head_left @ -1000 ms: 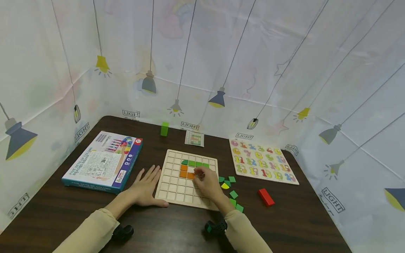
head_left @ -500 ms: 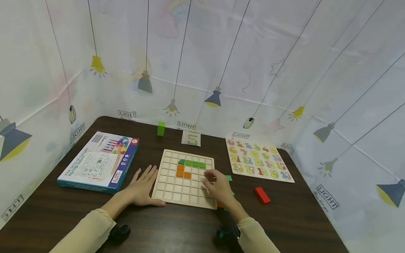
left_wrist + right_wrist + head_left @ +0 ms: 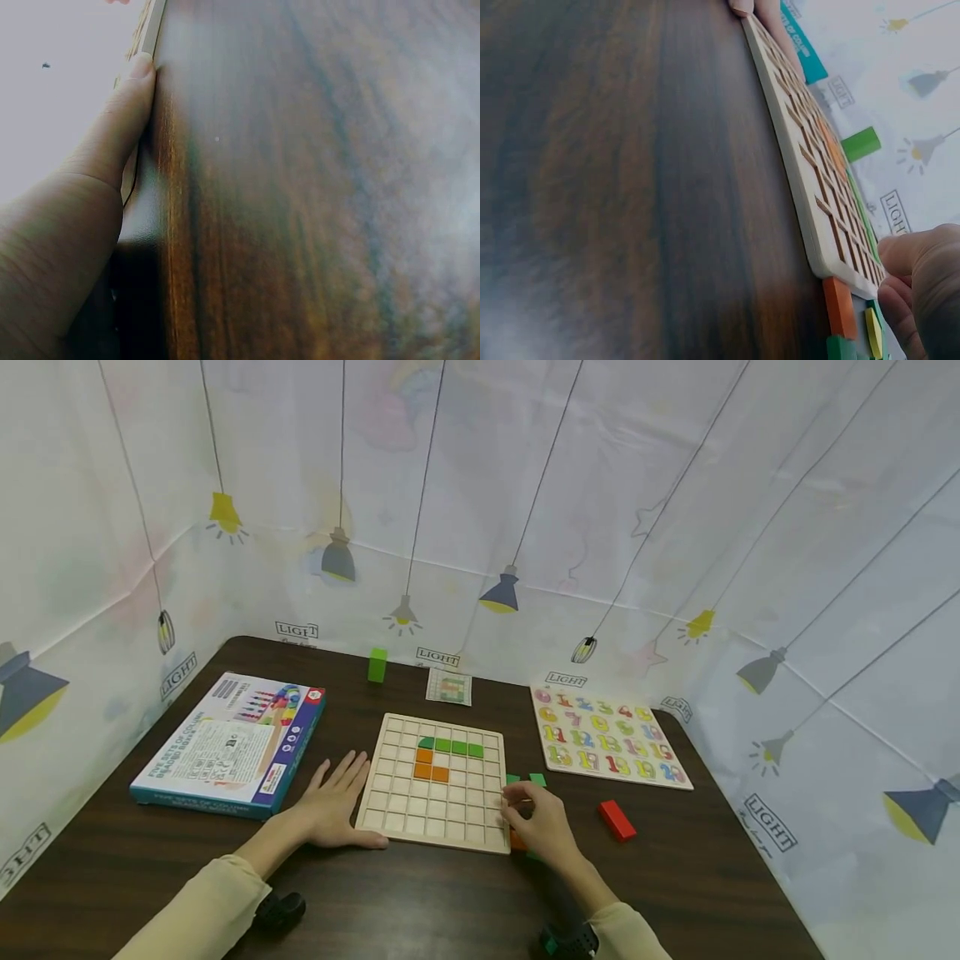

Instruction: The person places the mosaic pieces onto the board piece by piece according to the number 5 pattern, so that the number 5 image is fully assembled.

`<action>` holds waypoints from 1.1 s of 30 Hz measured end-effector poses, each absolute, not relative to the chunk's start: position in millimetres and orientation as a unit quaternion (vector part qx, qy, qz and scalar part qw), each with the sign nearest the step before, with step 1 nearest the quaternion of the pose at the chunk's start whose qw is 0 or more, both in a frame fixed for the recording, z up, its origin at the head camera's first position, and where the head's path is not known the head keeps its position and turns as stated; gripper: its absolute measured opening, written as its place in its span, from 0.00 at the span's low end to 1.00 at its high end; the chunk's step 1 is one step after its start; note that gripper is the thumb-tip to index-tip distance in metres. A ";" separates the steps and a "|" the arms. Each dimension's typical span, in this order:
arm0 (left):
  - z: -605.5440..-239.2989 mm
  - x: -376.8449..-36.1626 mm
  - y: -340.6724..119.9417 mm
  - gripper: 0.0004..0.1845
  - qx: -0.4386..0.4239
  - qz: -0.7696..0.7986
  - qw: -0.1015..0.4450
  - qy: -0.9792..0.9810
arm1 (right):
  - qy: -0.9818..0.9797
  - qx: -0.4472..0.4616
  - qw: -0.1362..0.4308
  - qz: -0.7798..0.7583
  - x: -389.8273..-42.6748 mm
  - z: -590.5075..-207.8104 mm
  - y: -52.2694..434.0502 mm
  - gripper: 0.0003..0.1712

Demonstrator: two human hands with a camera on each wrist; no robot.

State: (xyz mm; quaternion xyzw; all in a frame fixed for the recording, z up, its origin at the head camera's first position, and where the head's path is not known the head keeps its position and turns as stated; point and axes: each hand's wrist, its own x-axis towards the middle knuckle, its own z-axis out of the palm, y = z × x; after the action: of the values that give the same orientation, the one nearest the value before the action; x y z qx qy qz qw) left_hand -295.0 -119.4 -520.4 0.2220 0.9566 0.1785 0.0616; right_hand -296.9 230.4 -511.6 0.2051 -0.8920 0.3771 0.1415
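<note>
My left hand (image 3: pixel 327 807) lies flat with spread fingers at the left side of a wooden grid board (image 3: pixel 399 806); in the left wrist view its thumb (image 3: pixel 124 112) touches the board's edge. A row of green tiles (image 3: pixel 459 747) and several orange tiles (image 3: pixel 423 771) sit in the board's cells. My right hand (image 3: pixel 542 822) hovers by the board's right edge, fingers bent, over loose tiles that it partly hides. In the right wrist view its thumb and fingertips are slightly apart, with no tile visible between them. An orange piece (image 3: pixel 840 307) and a yellow piece (image 3: pixel 874 332) lie below.
A boxed set (image 3: pixel 225 747) lies at the left. Behind the board are a small pattern card (image 3: pixel 449 687) and a green block (image 3: pixel 377 666). A number puzzle board (image 3: pixel 607 735) and a red block (image 3: pixel 617 821) are at the right.
My right hand has left an orange tile on the board and moved right and toward me, to the loose tiles. My left hand stays in place; the head view shifts slightly.
</note>
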 end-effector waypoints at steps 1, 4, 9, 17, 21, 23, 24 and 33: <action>-520.7 -295.1 -119.6 0.69 0.222 0.181 0.061 0.956 | -0.892 0.203 0.141 0.378 -295.1 -511.1 231.6 0.14; -525.0 -296.4 -120.4 0.69 0.221 0.189 0.055 0.955 | -0.888 0.208 0.146 0.383 -290.2 -512.1 236.3 0.14; -533.1 -299.2 -122.0 0.70 0.218 0.199 0.045 0.954 | -0.891 0.203 0.148 0.377 -283.5 -516.8 245.5 0.14; -531.4 -298.5 -120.8 0.70 0.218 0.197 0.048 0.955 | -0.908 0.170 0.119 0.364 -273.1 -520.5 257.0 0.16; -530.9 -298.5 -120.9 0.70 0.216 0.196 0.052 0.955 | -0.906 0.173 0.113 0.369 -270.1 -519.8 260.0 0.19; -531.4 -298.9 -121.2 0.69 0.217 0.198 0.053 0.955 | -0.906 0.178 0.109 0.369 -269.3 -519.0 260.8 0.20; -531.5 -298.9 -121.3 0.69 0.217 0.198 0.053 0.954 | -0.907 0.180 0.108 0.366 -269.0 -518.5 261.2 0.21; -536.8 -301.3 -120.5 0.69 0.215 0.190 0.050 0.957 | -0.917 0.223 0.078 0.322 -269.9 -513.0 262.9 0.21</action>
State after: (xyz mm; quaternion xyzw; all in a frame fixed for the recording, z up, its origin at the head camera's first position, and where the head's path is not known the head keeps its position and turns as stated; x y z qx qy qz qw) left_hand -301.3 -120.5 -536.8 0.2148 0.9567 0.1898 0.0504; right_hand -269.9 262.9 -513.0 0.2233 -0.9168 0.3219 0.0782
